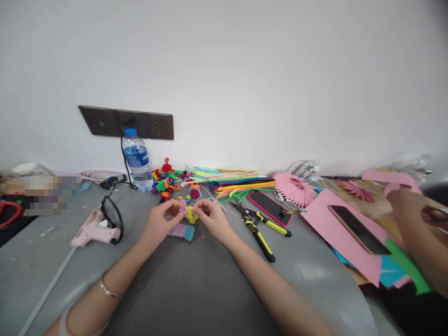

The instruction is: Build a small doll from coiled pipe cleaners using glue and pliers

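My left hand [167, 216] and my right hand [211, 216] meet over the grey table, fingertips pinched close together. Between them is a small yellow pipe cleaner piece [191, 215], which the right fingers grip. A bit of lilac pipe cleaner [182, 204] shows at the left fingertips, and those fingers are closed on it. Just below the hands lies a lilac coil with a teal end [182, 231], apparently of wound pipe cleaner. Behind the fingers sits a round blue, red and orange pipe cleaner piece [194, 192]. The fingers partly hide what is held.
Pliers [257, 224] and a pink-cased phone [270, 208] lie right of my hands. Pipe cleaners [238, 179] and a water bottle [137, 161] stand behind. A corded glue gun [96, 227] rests left. Farther right, another person's hand [408, 210] holds scissors beside pink paper [336, 224].
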A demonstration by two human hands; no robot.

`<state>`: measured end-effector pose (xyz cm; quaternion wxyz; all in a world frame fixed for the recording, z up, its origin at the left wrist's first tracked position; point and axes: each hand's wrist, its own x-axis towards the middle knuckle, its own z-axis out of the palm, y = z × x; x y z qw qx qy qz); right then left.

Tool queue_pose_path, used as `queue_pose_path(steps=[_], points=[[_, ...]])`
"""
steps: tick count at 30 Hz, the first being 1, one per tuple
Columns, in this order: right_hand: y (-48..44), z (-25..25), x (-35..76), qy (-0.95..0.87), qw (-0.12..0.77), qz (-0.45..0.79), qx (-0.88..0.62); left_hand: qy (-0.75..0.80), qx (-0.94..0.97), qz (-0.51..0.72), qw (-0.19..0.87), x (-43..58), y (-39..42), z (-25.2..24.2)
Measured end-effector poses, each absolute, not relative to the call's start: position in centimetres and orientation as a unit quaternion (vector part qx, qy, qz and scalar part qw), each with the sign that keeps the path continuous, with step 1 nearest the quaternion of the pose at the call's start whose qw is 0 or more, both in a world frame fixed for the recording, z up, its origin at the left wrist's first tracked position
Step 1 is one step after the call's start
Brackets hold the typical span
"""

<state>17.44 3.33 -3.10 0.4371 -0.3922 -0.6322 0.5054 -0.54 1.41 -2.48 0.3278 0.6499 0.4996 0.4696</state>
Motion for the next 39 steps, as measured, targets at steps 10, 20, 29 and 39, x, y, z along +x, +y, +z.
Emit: queue_pose_path(steps=[10, 20, 29, 39], points=[[3.56, -2.75, 17.85, -0.635, 0.448, 0.497, -0.386, 0.503, 0.655, 0.466, 0.318, -0.57, 1.3, -2.14], [3.55, -2.58, 17.9, -0.634, 0.455, 0.486, -0.394, 0.504, 0.666, 0.465, 0.293, -0.5, 1.31, -2.06], [3.64, -2.97, 17.76, -0.635, 0.444, 0.495, -0.393, 0.505, 0.673, 0.459, 0.286, -0.43, 1.19, -1.68], [3.55, -2.88, 17.77, -0.626, 0.448, 0.509, -0.385, 0.501, 0.679, 0.449, 0.293, -0.49, 1.16, -1.86]])
